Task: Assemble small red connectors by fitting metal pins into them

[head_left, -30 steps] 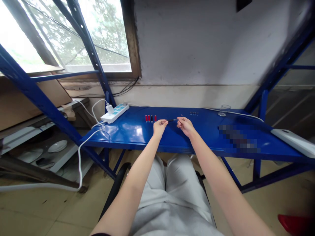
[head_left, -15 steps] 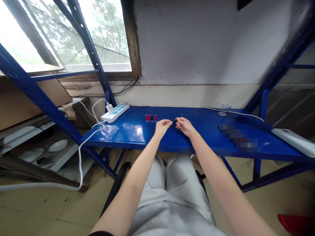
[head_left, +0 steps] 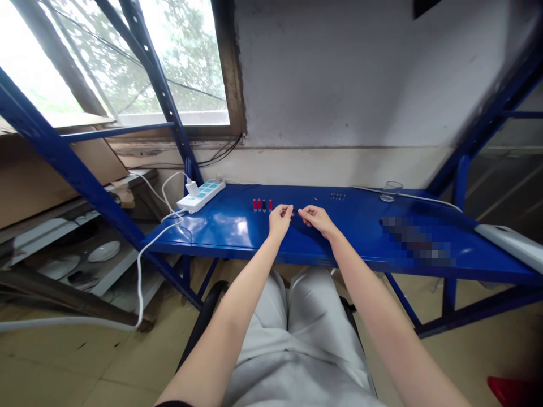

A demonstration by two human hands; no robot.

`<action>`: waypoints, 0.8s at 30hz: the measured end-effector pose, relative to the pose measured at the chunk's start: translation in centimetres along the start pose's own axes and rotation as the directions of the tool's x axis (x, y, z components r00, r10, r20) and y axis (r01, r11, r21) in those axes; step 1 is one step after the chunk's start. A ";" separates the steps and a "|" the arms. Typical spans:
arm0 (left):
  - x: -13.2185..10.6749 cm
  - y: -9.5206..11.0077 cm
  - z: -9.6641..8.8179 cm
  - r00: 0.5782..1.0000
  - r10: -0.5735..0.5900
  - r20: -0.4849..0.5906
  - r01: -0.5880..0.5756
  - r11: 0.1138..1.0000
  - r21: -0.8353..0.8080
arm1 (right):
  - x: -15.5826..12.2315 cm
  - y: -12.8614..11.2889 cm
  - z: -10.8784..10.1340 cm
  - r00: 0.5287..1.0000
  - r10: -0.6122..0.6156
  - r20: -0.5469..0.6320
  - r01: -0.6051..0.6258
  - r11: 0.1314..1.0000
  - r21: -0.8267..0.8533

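Observation:
My left hand (head_left: 280, 219) is closed in a pinch over the blue table (head_left: 212, 232). Facing it, my right hand (head_left: 317, 219) is pinched too. Between the fingertips of both hands is a small dark tube (head_left: 296, 211), mostly hidden by the fingers. Left of my hands, a short row of small tubes (head_left: 259, 206) stands on the table, red ones and a black one, with pale lower ends. Several tiny metallic pieces (head_left: 338, 196) are lined up beyond my right hand. One more tiny piece (head_left: 315, 198) lies closer to my fingers.
A white power strip (head_left: 201, 195) with a plugged-in cable sits at the table's left end. Toward the right stand a clear glass (head_left: 390, 191), a blurred-out dark object (head_left: 416, 240) and a white device (head_left: 509, 243). Blue frame posts rise at both ends.
My fingertips have shifted a little around the dark tube, and less of it shows between them now. The whole view has moved slightly; the row of tubes stays put.

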State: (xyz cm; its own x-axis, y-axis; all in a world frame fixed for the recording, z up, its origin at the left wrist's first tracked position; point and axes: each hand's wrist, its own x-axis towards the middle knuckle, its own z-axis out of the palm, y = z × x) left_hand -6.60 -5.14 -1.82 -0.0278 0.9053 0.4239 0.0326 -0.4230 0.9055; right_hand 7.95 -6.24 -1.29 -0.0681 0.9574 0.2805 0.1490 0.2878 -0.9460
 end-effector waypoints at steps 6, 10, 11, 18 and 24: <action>0.2 -0.3 0.0 0.998 0.053 0.043 -0.054 0.998 0.027 | 0.6 -0.1 0.5 0.989 -0.139 0.049 0.147 0.923 -0.355; 0.6 -0.2 -0.3 0.996 0.045 0.079 -0.050 0.997 0.052 | 1.2 -0.3 0.7 0.993 -0.094 0.067 0.114 0.883 -0.456; 0.7 -0.2 -0.5 0.998 0.036 0.052 -0.039 0.998 0.048 | 1.4 -0.4 0.8 0.995 -0.078 0.064 0.098 0.880 -0.464; 1.5 -0.5 -3.5 0.930 -0.136 -0.342 0.100 0.987 -0.122 | 3.8 -0.2 2.9 0.999 -0.003 -0.035 -0.016 0.846 -0.532; 0.9 -0.3 -3.7 0.908 -0.199 -0.369 0.133 0.972 -0.195 | 5.9 0.1 6.1 0.997 0.032 -0.065 -0.067 0.748 -0.660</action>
State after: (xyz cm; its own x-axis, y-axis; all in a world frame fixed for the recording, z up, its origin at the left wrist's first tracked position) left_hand -10.38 -4.35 -1.60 -0.4004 0.8916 0.2116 -0.1668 -0.2979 0.9399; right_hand 1.59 -0.73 -0.67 0.0014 0.9655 0.2605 0.7674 0.1660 -0.6193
